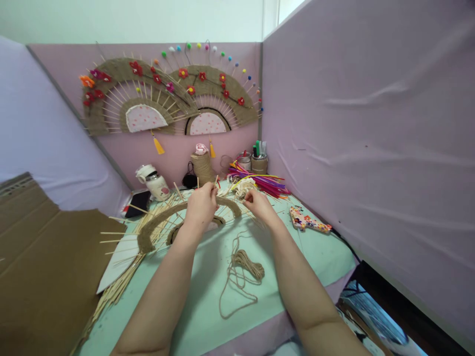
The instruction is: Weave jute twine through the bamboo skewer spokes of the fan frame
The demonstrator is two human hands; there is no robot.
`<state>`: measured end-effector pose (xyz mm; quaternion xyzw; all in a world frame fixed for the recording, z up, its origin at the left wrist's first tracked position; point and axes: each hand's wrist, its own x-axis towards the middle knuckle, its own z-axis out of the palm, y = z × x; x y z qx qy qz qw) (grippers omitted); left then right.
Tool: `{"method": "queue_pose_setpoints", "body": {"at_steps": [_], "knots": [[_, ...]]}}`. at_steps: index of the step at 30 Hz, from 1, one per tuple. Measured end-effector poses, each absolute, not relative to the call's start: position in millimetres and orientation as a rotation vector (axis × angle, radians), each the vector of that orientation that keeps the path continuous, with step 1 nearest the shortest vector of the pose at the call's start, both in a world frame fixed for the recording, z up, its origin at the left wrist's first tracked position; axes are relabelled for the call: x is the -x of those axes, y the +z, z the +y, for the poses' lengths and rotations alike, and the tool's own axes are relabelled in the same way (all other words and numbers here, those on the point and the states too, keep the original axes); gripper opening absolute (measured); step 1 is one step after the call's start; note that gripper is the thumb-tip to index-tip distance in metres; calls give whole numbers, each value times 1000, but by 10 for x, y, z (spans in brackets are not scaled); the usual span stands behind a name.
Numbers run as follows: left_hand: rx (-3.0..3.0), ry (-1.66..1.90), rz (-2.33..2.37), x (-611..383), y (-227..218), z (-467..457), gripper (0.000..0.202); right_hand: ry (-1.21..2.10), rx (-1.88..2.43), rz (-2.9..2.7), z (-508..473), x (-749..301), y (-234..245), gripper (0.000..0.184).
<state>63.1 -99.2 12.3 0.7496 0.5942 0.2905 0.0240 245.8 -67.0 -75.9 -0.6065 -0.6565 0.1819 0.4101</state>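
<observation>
A half-round fan point(152, 228) of thin wooden sticks and brown burlap bands lies at the back of the table. My left hand point(202, 205) is closed at its upper edge, in a pinch on one of the sticks, and hides the middle of the outer band. Just right of the fan's end, my right hand point(259, 205) has thumb and forefinger pressed together; whatever is between them is too small to make out. Below and between my forearms, a hank of brown twine point(249, 264) lies with loose loops on the pale green cloth.
Two finished fans point(218, 89) hang on the back panel. Along the back stand a white bottle point(154, 183), a twine spool point(203, 168), pen cans point(259, 163) and pipe cleaners point(265, 182). A flowered glue gun point(308, 221) lies right; loose sticks point(118, 287) and cardboard point(55, 262) are left.
</observation>
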Motion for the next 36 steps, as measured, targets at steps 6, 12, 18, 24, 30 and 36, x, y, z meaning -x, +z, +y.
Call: {"method": "queue_pose_setpoints", "body": {"at_steps": [6,12,18,24,30,36], "knots": [[-2330,959,1798,-605,96,-962,21,540,1547,-1727,-650,-2375,-828,7],[-2375,902,1832,-557,70,-910,21,548,1535,-1791,-647,-2358,-828,10],[-2356,913,1864,-551,65,-888,22,583,1612,-1743,-668,-2383,-833,14],[-2321,1010,1814,-528,98,-921,21,667,1591,-1700,-638,-2407,-869,14],[-2234,1165,1840,-382,246,-1005,21,674,1526,-1598,-606,-2511,-828,10],[-2169,1251,1886,-223,380,-1087,21,749,1261,-1306,-580,-2615,-783,21]]}}
